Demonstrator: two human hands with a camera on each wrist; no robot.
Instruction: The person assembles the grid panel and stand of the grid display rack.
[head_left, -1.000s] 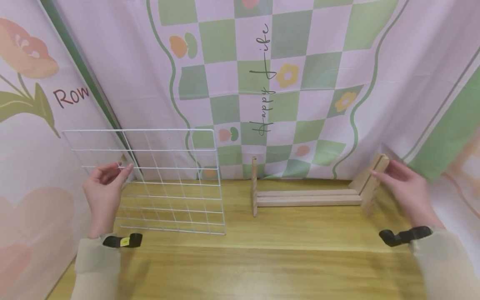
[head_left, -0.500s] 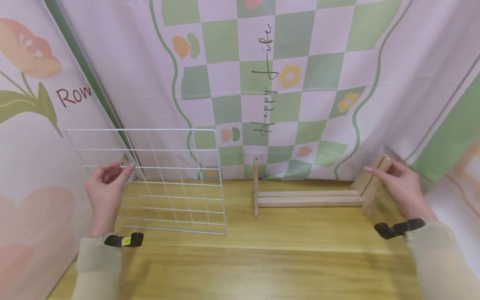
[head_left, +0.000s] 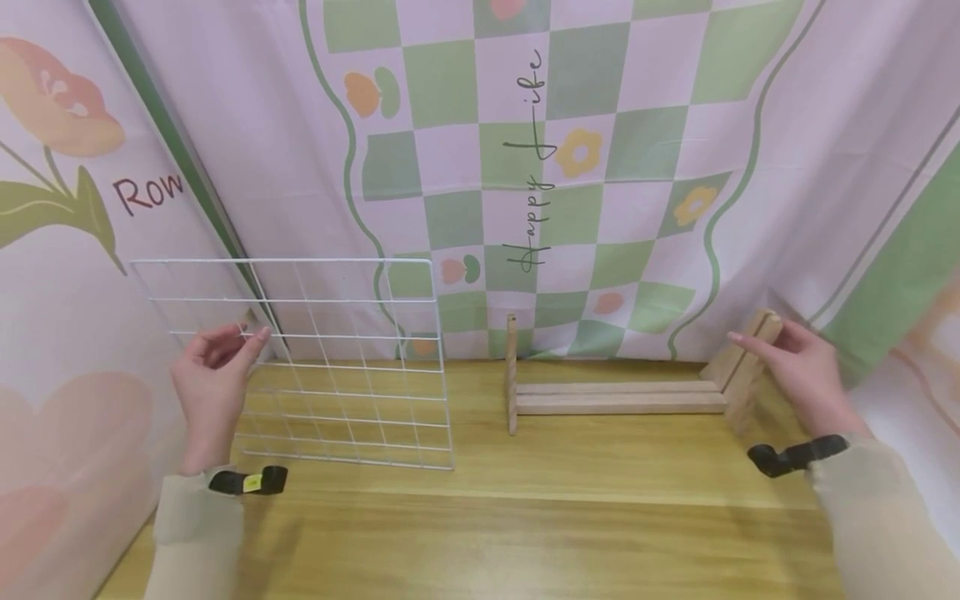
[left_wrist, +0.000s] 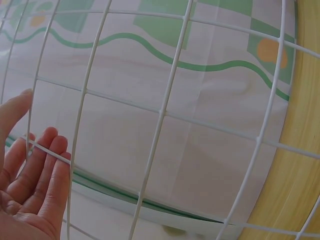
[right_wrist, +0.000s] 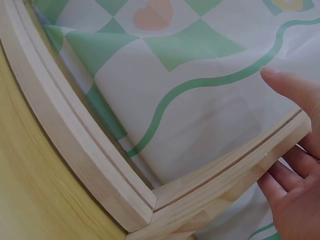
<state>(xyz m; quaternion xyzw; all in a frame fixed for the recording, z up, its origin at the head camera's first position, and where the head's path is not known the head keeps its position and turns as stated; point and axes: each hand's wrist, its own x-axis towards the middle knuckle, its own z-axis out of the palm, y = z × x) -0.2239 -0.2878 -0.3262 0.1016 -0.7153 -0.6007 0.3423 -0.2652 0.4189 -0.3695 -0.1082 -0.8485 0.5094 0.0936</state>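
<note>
Pale cream sleeves [head_left: 873, 521] come in from the bottom corners, each ending in a black wrist strap [head_left: 798, 457]. Beyond them, in my head view, a yellow-brown wood-grain surface [head_left: 525, 533] spreads across the lower half.

On the left, my left hand [head_left: 212, 367] grips a white wire grid [head_left: 364, 367] by its wires, thumb on one side and fingers on the other. The panel stands roughly upright; whether its lower edge bears on the surface I cannot tell for sure.

On the right, well apart from the grid, a light wooden stand [head_left: 618, 404] sits on the surface: a long bar between two end boards, with a groove running along the bar and up the right board. My right hand [head_left: 813, 362] grasps that right board near its top, thumb in front, fingers behind.

I judge the step in hand to be holding the two pieces side by side, not yet joined. The next move calls for a steady hold on the stand and a level, upright panel.

Farthest back hangs a pink-white curtain [head_left: 442, 162] with green checks, fruit and flowers.
</note>
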